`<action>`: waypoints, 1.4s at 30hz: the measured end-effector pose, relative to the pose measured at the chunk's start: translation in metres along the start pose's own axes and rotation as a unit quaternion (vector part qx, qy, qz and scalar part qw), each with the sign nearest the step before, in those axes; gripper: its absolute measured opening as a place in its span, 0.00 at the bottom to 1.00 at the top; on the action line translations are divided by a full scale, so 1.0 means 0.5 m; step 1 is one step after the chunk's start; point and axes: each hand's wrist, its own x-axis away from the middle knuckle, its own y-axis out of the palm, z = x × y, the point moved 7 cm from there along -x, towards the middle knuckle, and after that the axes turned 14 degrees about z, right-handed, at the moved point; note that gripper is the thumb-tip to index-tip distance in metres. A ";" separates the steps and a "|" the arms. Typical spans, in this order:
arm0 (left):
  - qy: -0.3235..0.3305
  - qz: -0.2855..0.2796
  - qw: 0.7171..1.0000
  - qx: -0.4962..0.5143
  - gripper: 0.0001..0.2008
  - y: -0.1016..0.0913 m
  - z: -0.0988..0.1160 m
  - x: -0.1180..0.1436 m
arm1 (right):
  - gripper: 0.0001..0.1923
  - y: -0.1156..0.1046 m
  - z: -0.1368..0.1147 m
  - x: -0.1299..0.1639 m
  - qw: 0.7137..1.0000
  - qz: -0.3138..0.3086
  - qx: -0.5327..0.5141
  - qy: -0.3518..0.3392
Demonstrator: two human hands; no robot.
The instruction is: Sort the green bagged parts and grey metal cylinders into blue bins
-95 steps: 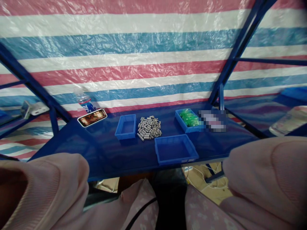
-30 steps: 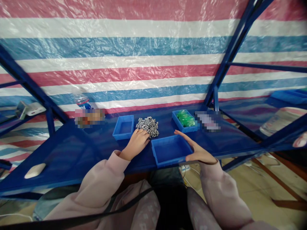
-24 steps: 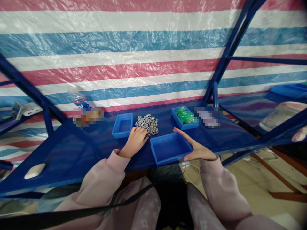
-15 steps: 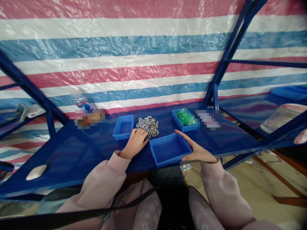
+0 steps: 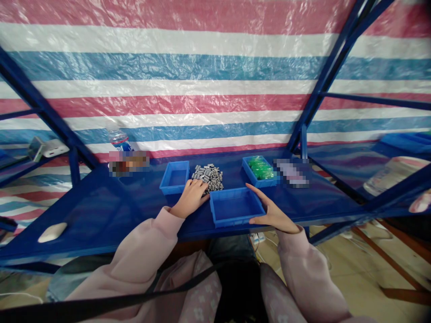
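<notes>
My left hand [image 5: 192, 196] lies at the near left edge of a pile of small grey metal pieces [image 5: 213, 176], fingers spread over them and thumb apart, near the corner of a blue plastic bin [image 5: 237, 221]. No piece shows clearly in its grasp. That bin stands at the table's front edge with a bare floor inside. Around its right end my right hand [image 5: 274, 216] is hooked, thumb at the near side and fingers at the far side. A smaller blue bin [image 5: 162, 185] sits left of the pile.
Behind, to the right, a blue bin [image 5: 257, 182] holds green plastic-looking items [image 5: 259, 168]. A bottle [image 5: 120, 140] stands at the back left, and a white mouse-like object [image 5: 53, 232] lies at the front left. Blue metal posts [image 5: 305, 134] rise behind the table [image 5: 134, 215].
The bin in my right hand has turned slightly and now sits squarer to the table edge. My left hand stays at the pile. The camera view has shifted a little.
</notes>
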 end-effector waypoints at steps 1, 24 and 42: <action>0.003 -0.002 1.000 -0.001 0.06 -0.001 0.001 0.001 | 0.54 0.000 0.000 0.000 1.000 -0.001 -0.001 0.000; -0.115 0.144 0.962 0.202 0.07 -0.026 -0.042 -0.006 | 0.54 -0.002 -0.009 -0.002 1.000 -0.009 0.005 -0.011; -0.049 0.141 0.924 0.353 0.06 -0.064 0.029 -0.015 | 0.54 0.001 -0.009 0.001 1.000 0.007 0.000 0.000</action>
